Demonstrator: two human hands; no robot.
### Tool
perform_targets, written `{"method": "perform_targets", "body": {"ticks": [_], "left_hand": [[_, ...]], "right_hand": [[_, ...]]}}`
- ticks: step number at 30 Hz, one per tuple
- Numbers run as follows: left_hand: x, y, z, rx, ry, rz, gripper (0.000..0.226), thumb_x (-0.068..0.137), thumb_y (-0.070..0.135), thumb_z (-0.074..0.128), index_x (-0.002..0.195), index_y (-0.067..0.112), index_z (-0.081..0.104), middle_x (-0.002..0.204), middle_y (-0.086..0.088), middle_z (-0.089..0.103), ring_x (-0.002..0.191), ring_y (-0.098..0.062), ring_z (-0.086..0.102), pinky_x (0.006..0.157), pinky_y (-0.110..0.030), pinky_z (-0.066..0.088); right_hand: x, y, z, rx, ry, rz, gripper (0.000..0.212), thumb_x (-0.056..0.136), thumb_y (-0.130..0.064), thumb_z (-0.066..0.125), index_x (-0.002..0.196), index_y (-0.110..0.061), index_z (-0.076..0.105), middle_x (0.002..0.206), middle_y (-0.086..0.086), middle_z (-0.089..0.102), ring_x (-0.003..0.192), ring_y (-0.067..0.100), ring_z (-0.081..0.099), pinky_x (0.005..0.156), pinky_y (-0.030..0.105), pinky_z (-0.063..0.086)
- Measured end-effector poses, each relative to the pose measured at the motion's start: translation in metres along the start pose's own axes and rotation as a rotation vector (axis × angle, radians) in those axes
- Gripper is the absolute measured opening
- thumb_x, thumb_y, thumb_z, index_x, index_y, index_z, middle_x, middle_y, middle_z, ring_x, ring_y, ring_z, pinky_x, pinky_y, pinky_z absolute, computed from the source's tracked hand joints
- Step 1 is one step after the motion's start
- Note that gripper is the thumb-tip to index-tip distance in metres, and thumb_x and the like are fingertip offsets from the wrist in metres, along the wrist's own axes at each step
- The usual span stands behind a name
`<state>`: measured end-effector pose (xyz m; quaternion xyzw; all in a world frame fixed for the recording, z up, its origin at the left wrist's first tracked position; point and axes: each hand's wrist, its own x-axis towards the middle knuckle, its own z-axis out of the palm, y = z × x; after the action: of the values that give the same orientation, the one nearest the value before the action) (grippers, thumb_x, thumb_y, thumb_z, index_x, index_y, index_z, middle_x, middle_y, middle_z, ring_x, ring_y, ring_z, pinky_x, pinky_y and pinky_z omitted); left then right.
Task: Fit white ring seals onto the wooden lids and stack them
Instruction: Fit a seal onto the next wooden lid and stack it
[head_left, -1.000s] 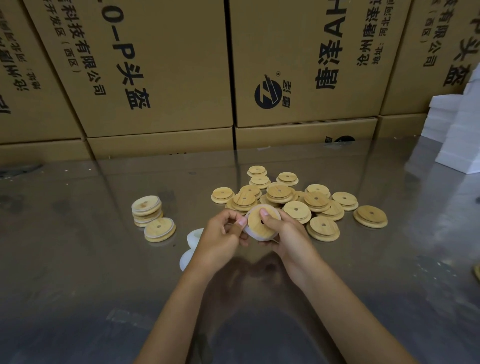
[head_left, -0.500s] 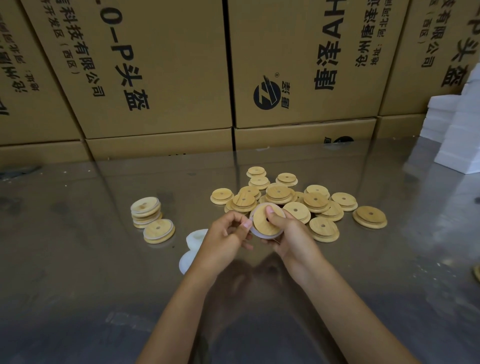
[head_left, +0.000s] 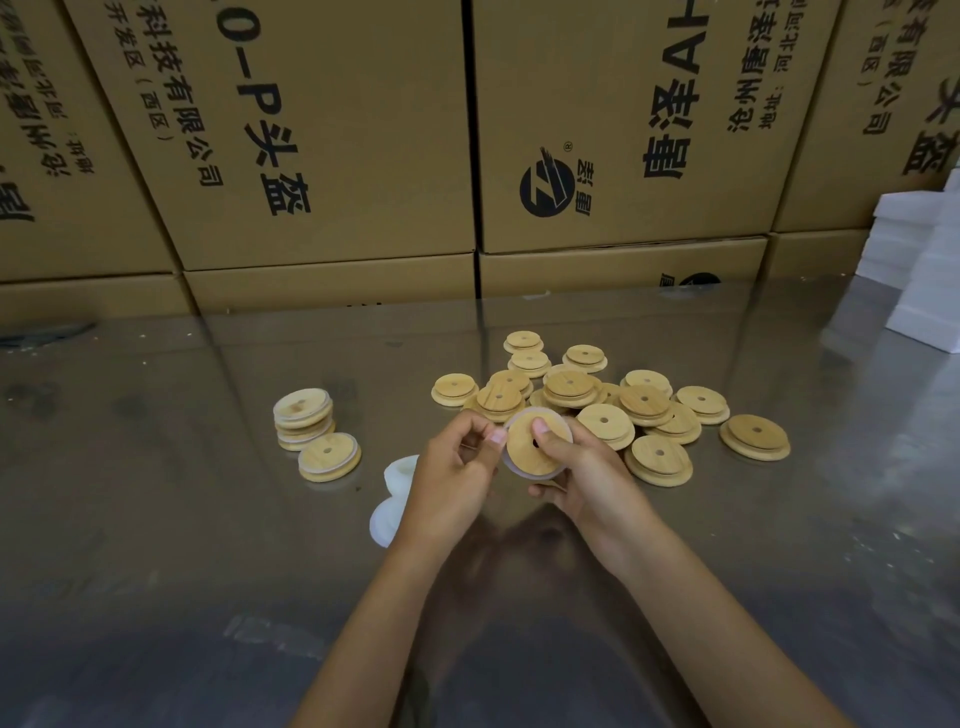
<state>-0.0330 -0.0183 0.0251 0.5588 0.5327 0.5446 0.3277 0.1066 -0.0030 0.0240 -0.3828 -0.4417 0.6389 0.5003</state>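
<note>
Tabletop (head_left: 156, 519): hands (head_left: 524, 467) grip lid (head_left: 535, 441).

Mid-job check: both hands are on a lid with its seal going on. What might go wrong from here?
1. The white seal may not be seated all round the held lid; the right hand hides part of the rim.
2. The finished stack looks uneven and might topple when the next lid lands.
3. The left hand could brush the spare seals.

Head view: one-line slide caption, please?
Both hands, left hand and right hand, hold a wooden lid wearing a white ring seal.
</note>
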Motion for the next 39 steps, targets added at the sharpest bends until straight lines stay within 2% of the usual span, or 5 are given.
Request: {"method": "perform_targets", "body": {"ticks": [20,24,29,35,39], "left_hand": [[-0.002,-0.004,0.004,0.123,-0.005,0.003,0.011,0.097,0.018,0.054,0.087,0.014,0.058,0.075,0.01,0.061,0.073,-0.01,0.055,0.073,-0.031,0.047],[-0.001,-0.005,0.001,0.158,0.095,0.072,0.015,0.095,0.01,0.053,0.084,0.019,0.057,0.078,0.012,0.061,0.068,-0.004,0.053,0.064,-0.017,0.04],[-0.002,-0.004,0.002,0.215,0.131,0.176,0.011,0.09,0.014,0.063,0.093,0.022,0.057,0.099,0.01,0.056,0.08,0.004,0.054,0.07,-0.005,0.039],[-0.004,-0.009,0.004,0.298,0.018,0.178,0.054,0.073,0.031,0.08,0.117,0.031,0.049,0.113,0.02,0.045,0.099,0.009,0.049,0.076,0.0,0.037],[-0.003,-0.011,0.002,0.347,0.057,0.245,0.065,0.073,0.022,0.081,0.13,0.024,0.051,0.118,0.02,0.043,0.105,0.011,0.046,0.083,0.002,0.033]], "right_hand": [[-0.002,-0.002,0.0,0.048,0.031,0.064,0.024,0.095,-0.027,0.063,0.115,-0.017,0.071,0.1,0.0,0.074,0.091,0.013,0.068,0.067,0.026,0.05],[-0.002,-0.003,0.001,-0.001,0.048,0.077,0.019,0.091,-0.024,0.067,0.106,-0.015,0.074,0.096,0.004,0.07,0.089,0.016,0.064,0.068,0.027,0.049],[-0.003,0.0,0.004,-0.15,0.067,0.073,0.02,0.092,-0.028,0.067,0.102,-0.013,0.075,0.086,0.006,0.068,0.079,0.016,0.06,0.066,0.025,0.049],[-0.004,0.0,0.008,-0.092,0.064,0.063,0.03,0.098,-0.033,0.06,0.102,-0.006,0.074,0.086,0.011,0.068,0.074,0.02,0.061,0.071,0.032,0.052],[-0.004,-0.002,0.009,-0.054,0.048,0.078,0.028,0.099,-0.033,0.057,0.108,-0.013,0.075,0.088,0.004,0.073,0.07,0.014,0.062,0.064,0.027,0.053]]}}
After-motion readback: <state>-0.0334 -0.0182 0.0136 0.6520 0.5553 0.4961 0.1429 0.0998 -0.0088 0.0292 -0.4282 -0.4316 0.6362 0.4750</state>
